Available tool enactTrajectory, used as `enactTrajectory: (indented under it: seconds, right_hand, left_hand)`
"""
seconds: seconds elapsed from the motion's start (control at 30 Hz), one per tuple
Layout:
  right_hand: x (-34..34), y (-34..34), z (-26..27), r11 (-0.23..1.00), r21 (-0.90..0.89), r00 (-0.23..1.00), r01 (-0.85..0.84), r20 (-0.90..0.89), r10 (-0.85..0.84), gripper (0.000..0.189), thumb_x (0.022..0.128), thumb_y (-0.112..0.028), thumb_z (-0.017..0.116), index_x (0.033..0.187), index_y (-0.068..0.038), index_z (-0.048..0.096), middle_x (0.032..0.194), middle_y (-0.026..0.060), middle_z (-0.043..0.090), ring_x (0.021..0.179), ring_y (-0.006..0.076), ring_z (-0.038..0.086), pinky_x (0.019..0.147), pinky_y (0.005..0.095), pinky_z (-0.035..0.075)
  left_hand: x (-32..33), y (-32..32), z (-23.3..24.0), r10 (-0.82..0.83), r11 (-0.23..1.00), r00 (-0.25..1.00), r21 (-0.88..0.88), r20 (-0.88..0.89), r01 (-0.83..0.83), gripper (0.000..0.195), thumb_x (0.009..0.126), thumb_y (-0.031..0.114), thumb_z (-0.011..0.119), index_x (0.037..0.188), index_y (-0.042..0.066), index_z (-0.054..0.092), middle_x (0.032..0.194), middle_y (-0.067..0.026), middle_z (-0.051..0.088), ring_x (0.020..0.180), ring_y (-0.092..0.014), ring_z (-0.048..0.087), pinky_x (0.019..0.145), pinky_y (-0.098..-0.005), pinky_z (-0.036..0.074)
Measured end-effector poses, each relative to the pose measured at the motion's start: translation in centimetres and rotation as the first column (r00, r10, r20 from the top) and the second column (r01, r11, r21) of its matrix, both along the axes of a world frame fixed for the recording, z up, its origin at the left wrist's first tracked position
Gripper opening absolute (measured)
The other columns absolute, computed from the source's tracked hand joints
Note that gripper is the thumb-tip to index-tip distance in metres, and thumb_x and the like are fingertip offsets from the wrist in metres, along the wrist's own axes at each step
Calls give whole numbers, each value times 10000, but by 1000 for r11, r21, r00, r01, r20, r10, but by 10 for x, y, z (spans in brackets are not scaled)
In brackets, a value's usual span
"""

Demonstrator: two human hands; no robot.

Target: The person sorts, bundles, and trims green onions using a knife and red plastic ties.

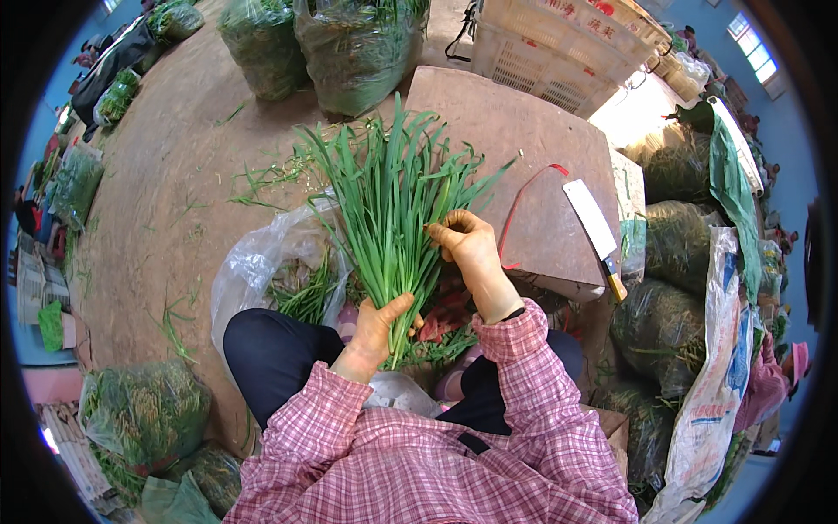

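Note:
My left hand (pixel 378 331) grips the lower stalks of a fanned bunch of long flat green leaves, likely garlic chives (pixel 386 216). At the bunch's right side is my right hand (pixel 466 245), its thumb and forefinger pinched together by the leaves; whether a leaf lies between them I cannot tell. A cleaver (pixel 591 219) with a wood and dark handle rests on a board-topped block (pixel 510 131) to the right. Near it a thin red strap (pixel 517 203) curves over the block. Beneath the bunch, a clear plastic bag (pixel 245 268) holds green trimmings (pixel 304 288).
Stuffed plastic bags of greens (pixel 360 59) stand ahead, beside stacked plastic crates (pixel 550 59). More filled bags (pixel 661 327) line the right, with a white woven sack (pixel 704 386). Another bag (pixel 147 412) sits at lower left. Loose leaves lie on the floor. A person (pixel 766 386) is at far right.

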State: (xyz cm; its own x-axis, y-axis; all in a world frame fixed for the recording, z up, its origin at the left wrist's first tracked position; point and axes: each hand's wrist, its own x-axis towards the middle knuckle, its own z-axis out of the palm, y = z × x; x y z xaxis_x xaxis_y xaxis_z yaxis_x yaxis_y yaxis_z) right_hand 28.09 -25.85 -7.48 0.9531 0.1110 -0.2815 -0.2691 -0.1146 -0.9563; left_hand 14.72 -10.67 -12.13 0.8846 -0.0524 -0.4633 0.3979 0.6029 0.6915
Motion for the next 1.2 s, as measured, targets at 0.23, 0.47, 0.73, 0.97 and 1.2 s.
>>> enactTrajectory:
  seconds: [0.23, 0.47, 0.73, 0.97, 1.2]
  right_hand:
    - [1, 12, 1, 946, -150, 949, 286, 179, -259, 225, 796, -172, 712, 846, 42, 664, 762, 70, 690, 647, 141, 580, 616, 302, 476]
    - [13, -48, 100, 946, 279, 746, 164, 592, -304, 146, 859, -80, 714, 920, 32, 643, 829, 135, 706, 529, 91, 523, 471, 222, 436]
    - [-54, -67, 111, 989, 43, 984, -140, 114, 134, 221, 949, -87, 629, 1127, 35, 678, 1032, 147, 735, 654, 138, 660, 650, 250, 541]
    - [13, -20, 75, 996, -83, 999, -13, -38, 9, 366, 928, -202, 678, 1232, -1, 645, 763, 73, 725, 451, 78, 515, 438, 219, 402]
    - [20, 0, 53, 956, -203, 973, -212, -136, 187, 223, 902, -234, 705, 972, -23, 705, 639, 64, 691, 449, 114, 541, 454, 272, 424]
  left_hand:
    - [-9, -7, 10, -27, 998, 1000, 61, -7, 28, 356, 848, 222, 800, 1088, 48, 603, 843, -51, 655, 631, -181, 650, 509, -288, 510]
    - [-20, -4, 0, -56, 986, 996, -155, 74, 67, 502, 845, 293, 805, 1226, 53, 582, 986, -62, 656, 646, -171, 608, 517, -272, 479]
    - [-20, 3, 0, -71, 991, 997, -107, 39, 75, 418, 855, 226, 792, 1183, 36, 616, 919, -37, 675, 649, -152, 625, 519, -268, 488]
    - [-24, -4, 15, -81, 997, 991, -4, 106, 82, 314, 860, 141, 781, 1097, 21, 613, 854, -59, 657, 644, -179, 648, 523, -282, 504]
    - [-23, 0, 13, -82, 994, 988, 84, 129, 72, 309, 858, 112, 779, 1098, 11, 614, 872, -73, 667, 614, -180, 640, 511, -287, 500]
